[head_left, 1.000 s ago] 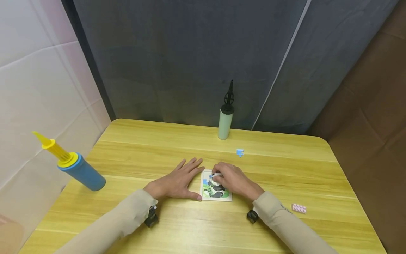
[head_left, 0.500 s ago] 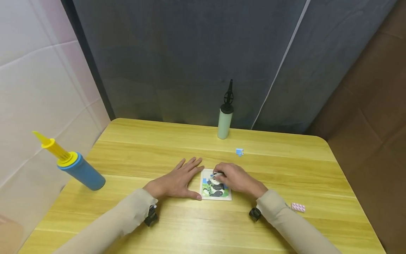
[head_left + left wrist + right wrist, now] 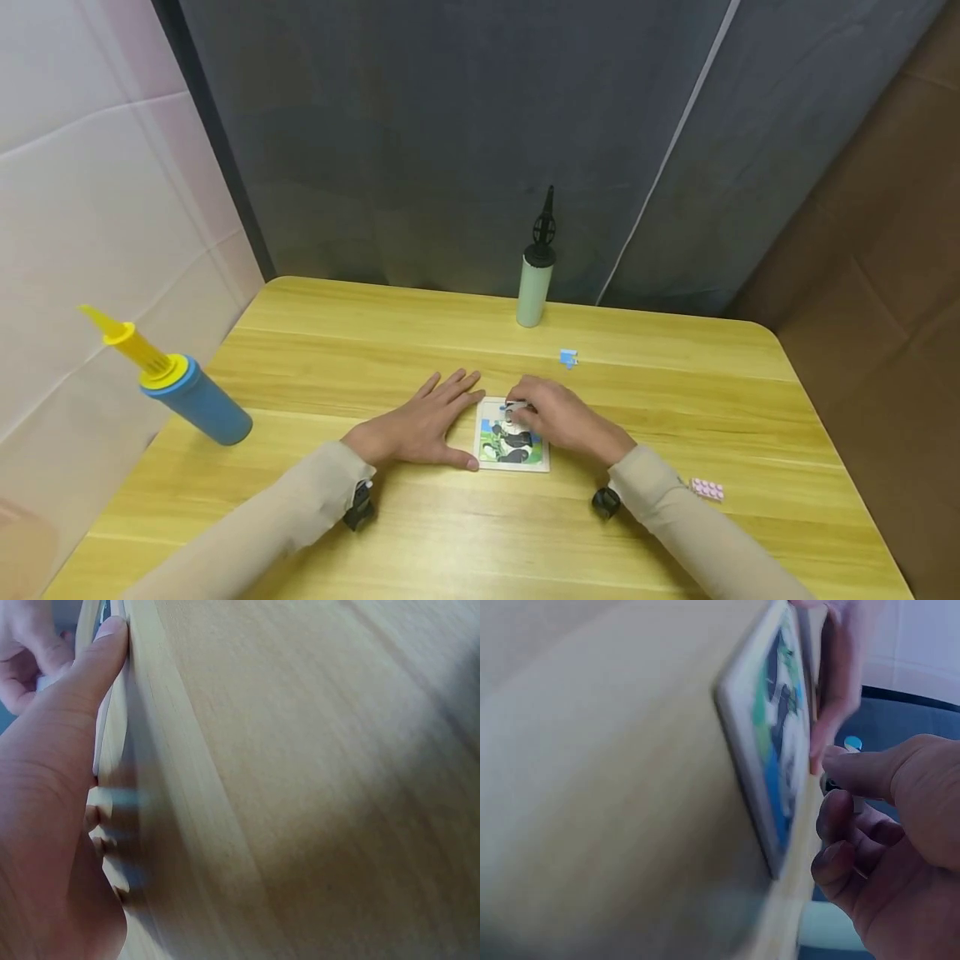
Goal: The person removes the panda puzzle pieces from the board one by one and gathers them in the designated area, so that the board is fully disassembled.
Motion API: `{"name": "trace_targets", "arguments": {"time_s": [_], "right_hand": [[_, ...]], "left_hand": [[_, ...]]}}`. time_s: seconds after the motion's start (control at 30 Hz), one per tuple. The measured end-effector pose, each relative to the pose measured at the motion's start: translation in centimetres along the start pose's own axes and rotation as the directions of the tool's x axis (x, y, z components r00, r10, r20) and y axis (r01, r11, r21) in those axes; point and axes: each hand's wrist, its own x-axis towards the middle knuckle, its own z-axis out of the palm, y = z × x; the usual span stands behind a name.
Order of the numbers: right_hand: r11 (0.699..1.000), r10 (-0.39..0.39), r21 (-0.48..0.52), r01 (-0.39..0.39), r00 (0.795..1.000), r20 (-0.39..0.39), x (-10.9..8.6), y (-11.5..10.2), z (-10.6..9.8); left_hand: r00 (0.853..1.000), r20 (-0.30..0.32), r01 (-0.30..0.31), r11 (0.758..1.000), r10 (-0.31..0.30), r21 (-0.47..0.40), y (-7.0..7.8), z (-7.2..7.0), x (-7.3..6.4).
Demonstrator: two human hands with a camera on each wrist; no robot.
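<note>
Two hands frame a panda puzzle: your right hand point(image 3: 561, 418) pinches a pale, blue-tabbed piece point(image 3: 514, 407) between thumb and fingers, while your left hand point(image 3: 422, 429) lies flat, fingers spread. Held above the upper part of the wooden puzzle board point(image 3: 491, 411), the piece appears tilted, its blue tab toward 9 o'clock. Over the past second your right fingertips shift slightly toward 2 o'clock, uncovering more of the panda's face below; the left hand stays where it is. That small shift suggests you are lining the piece up rather than seating it, and it looks not yet pressed home. Bare board shows at the picture's 11 o'clock corner; your fingers hide the 1 o'clock corner.

Your left thumb and forefinger touch the board's 9 o'clock side near its two corners, apparently bracing it. Your right hand arches in from 3 o'clock, and the right wrist view shows its lower fingers curled beneath the pinch. Both forearms, in beige sleeves point(image 3: 258, 521), reach in from 8 and 4 o'clock.

Farther out on the table point(image 3: 457, 542), a loose blue piece point(image 3: 568, 357) lies at 1 o'clock, a pink brick point(image 3: 707, 489) past 3, a green pump point(image 3: 532, 293) stands at 12 and a blue-and-yellow pump point(image 3: 201, 407) at 9.
</note>
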Motion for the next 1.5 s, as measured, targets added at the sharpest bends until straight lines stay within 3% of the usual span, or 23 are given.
{"name": "trace_targets", "arguments": {"time_s": [0.2, 0.5, 0.87, 1.17, 1.5], "right_hand": [[1.0, -0.013, -0.027, 0.012, 1.0, -0.025, -0.1, 0.9, -1.9], [0.989, 0.147, 0.045, -0.144, 0.986, -0.079, -0.9, 3.7, -4.7], [0.973, 0.232, 0.025, -0.231, 0.962, -0.141, -1.4, 8.4, -7.7], [0.958, 0.284, 0.073, -0.277, 0.953, -0.108, -0.8, 10.9, -8.5], [0.954, 0.298, 0.036, -0.297, 0.953, -0.061, 0.0, 12.0, -8.2]], "left_hand": [[1.0, -0.003, 0.006, 1.0, -0.006, 0.009, 0.0, 0.0, 0.1], [1.0, -0.002, 0.001, 1.0, -0.001, 0.002, 0.2, -0.1, 0.1], [1.0, 0.013, 0.002, 1.0, -0.002, -0.002, 0.2, -0.1, 0.0], [1.0, 0.007, 0.011, 1.0, -0.011, 0.002, 0.1, 0.2, 0.1], [1.0, 0.012, 0.006, 1.0, -0.006, 0.012, 0.1, 0.2, 0.2]]}}
